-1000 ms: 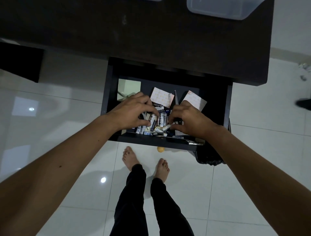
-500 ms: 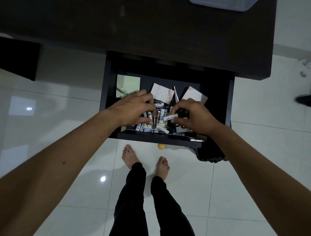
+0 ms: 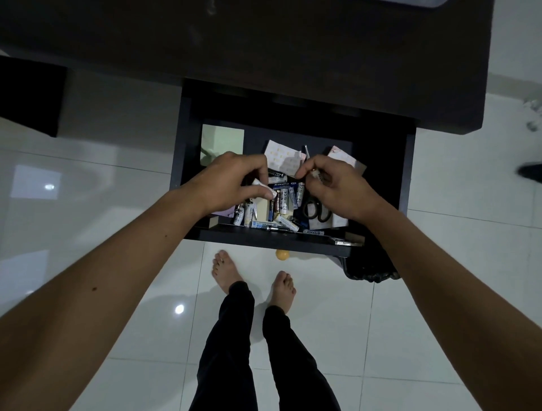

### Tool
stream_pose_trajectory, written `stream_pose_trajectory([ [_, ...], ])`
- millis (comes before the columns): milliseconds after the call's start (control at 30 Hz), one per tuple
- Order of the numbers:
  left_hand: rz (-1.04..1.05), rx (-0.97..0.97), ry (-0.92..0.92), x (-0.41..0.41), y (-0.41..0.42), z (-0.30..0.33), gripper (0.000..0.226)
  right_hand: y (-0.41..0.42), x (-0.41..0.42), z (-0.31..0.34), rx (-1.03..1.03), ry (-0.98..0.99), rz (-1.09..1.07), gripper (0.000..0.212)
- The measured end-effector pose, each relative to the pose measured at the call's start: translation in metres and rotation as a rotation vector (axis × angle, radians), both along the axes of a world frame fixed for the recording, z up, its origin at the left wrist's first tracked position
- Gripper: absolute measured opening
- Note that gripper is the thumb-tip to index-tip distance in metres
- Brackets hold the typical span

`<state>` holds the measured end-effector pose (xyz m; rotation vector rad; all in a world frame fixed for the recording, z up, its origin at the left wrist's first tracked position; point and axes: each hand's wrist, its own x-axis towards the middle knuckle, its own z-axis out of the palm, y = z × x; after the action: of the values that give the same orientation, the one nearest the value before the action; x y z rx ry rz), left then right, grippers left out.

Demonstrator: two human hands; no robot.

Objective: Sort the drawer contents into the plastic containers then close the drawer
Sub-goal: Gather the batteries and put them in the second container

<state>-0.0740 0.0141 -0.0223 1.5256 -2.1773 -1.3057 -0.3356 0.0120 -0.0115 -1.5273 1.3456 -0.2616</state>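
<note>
The dark drawer point(image 3: 406, 182) stands pulled out from under a dark desk point(image 3: 264, 44). Several loose batteries point(image 3: 281, 202) lie in a heap at its front, with black-handled scissors point(image 3: 315, 209) to their right. My left hand point(image 3: 234, 183) hovers over the heap and grips a white battery between thumb and fingers. My right hand point(image 3: 331, 183) is raised just above the scissors, its fingers curled round another battery. Sticker sheets point(image 3: 283, 158) and a green notepad point(image 3: 223, 140) lie further back in the drawer.
A corner of a clear plastic container point(image 3: 434, 3) shows on the desk at the top edge. My bare feet point(image 3: 225, 270) stand on glossy white tiles below the drawer. A small orange ball point(image 3: 282, 254) lies on the floor under the drawer front.
Both hands have lifted off the battery heap, each with a battery. The right hand has curled its battery into the fingers, uncovering the scissors.
</note>
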Motion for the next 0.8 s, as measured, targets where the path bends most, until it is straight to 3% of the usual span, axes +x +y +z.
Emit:
stream_pose_trajectory([
  [67, 0.058, 0.060, 0.056, -0.001, 0.000, 0.001, 0.026, -0.001, 0.004, -0.001, -0.061, 0.100, 0.122, 0.015],
  [233, 0.192, 0.166, 0.223, 0.000, -0.004, -0.001, 0.031, -0.004, 0.012, -0.011, -0.120, 0.295, 0.313, 0.048],
  [367, 0.184, 0.142, 0.243, -0.002, -0.004, -0.004, 0.027, -0.003, 0.014, -0.014, -0.142, 0.241, 0.256, 0.032],
  [567, 0.145, 0.090, 0.160, -0.002, -0.001, -0.001, 0.013, 0.000, 0.008, -0.009, -0.114, 0.157, 0.089, 0.022],
  [667, 0.085, 0.042, 0.064, -0.005, -0.003, -0.002, 0.013, 0.000, 0.005, -0.004, 0.001, 0.058, -0.056, 0.008],
  [800, -0.039, -0.088, -0.136, -0.012, -0.008, -0.002, 0.021, -0.001, 0.008, 0.002, 0.098, -0.019, -0.102, 0.023],
])
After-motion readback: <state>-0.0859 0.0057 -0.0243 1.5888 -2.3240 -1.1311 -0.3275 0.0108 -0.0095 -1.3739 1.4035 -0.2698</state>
